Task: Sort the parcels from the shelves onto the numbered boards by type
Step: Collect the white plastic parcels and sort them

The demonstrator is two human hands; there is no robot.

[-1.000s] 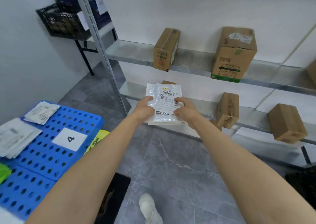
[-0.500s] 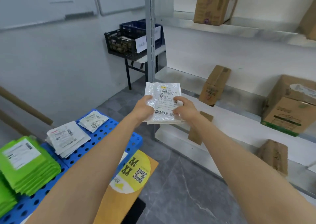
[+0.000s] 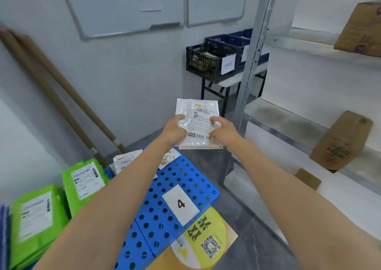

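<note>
I hold a clear bubble-wrap parcel (image 3: 198,121) with a white shipping label in front of me, at chest height. My left hand (image 3: 174,128) grips its left edge and my right hand (image 3: 223,130) grips its right edge, thumbs on top. Below it lies the blue perforated board (image 3: 179,179) with a white tag marked 4. Flat white parcels (image 3: 125,161) lie at that board's far end, partly hidden by my left forearm. Green parcels (image 3: 84,184) are stacked to the left. Brown cardboard boxes (image 3: 340,141) stand on the metal shelves (image 3: 288,125) at the right.
Dark crates (image 3: 208,63) sit on a small table behind the shelf post (image 3: 250,63). Brown poles (image 3: 55,92) lean on the left wall. A yellow floor sticker (image 3: 206,243) with a QR code lies below the board. Whiteboards hang on the wall.
My view has swung left, away from the shelves and toward the blue boards. Both hands keep the same hold on the bubble-wrap parcel, which now hangs over board 4's far end.
</note>
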